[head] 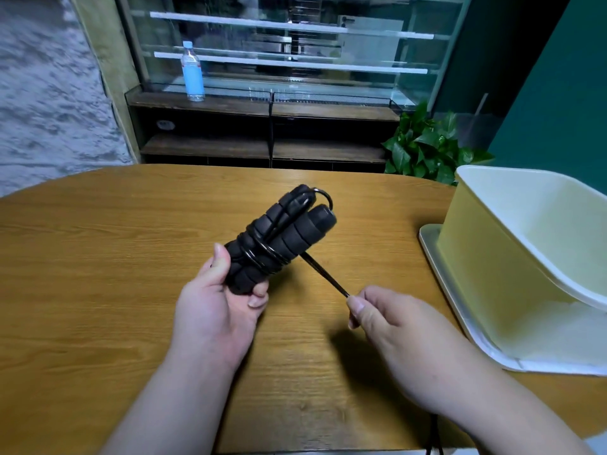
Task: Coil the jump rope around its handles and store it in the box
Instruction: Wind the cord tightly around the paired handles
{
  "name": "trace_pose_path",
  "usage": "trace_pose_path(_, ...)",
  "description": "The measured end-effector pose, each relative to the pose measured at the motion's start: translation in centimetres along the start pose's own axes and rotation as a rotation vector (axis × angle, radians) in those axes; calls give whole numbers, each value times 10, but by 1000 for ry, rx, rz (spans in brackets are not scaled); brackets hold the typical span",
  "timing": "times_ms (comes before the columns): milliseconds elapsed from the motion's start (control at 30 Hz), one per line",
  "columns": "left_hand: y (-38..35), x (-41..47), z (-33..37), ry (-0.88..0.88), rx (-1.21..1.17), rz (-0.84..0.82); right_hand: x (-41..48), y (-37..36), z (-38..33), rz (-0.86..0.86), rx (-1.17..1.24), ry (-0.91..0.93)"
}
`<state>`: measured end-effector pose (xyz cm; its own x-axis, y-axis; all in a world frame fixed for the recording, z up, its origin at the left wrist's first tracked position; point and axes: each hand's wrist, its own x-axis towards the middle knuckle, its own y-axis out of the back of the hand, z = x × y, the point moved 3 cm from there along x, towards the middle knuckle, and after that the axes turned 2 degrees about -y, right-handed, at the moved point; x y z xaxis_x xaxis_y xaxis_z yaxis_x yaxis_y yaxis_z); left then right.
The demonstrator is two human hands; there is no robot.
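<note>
Over the wooden surface (98, 257) my left hand (216, 310) clamps the soft foam handles (282, 238) while my right hand (387, 320), at four o'clock, pinches the limp, slick rope (323, 274).

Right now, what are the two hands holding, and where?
The left hand holds the two handles by their lower ends. The right hand pinches the rope a short way out from the coil.

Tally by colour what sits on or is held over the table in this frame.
Black: 1, the jump rope, held by left hand and right hand
Pale yellow: 1, the box
White: 1, the lid under the box
Total: 3
</note>
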<state>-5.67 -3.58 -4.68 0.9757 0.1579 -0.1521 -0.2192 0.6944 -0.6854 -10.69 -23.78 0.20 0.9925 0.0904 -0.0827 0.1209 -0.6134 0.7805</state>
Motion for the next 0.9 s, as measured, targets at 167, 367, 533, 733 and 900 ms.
trace_pose_path(167,6,2,5,-145,216,175,-7,9,-9,-28,-85,-49)
trace_pose_path(367,1,-2,7,-412,621,96,-13,17,-15,-34,-257,-67)
trace_pose_path(533,-9,-12,0,-498,937,15,-16,12,-22,-14,-365,24)
trace_pose_path(733,-20,-23,-1,-491,1148,-173,-14,19,-17,49,-265,40)
trace_pose_path(900,-19,-22,-7,-284,951,-517,-12,32,-10,123,-155,64)
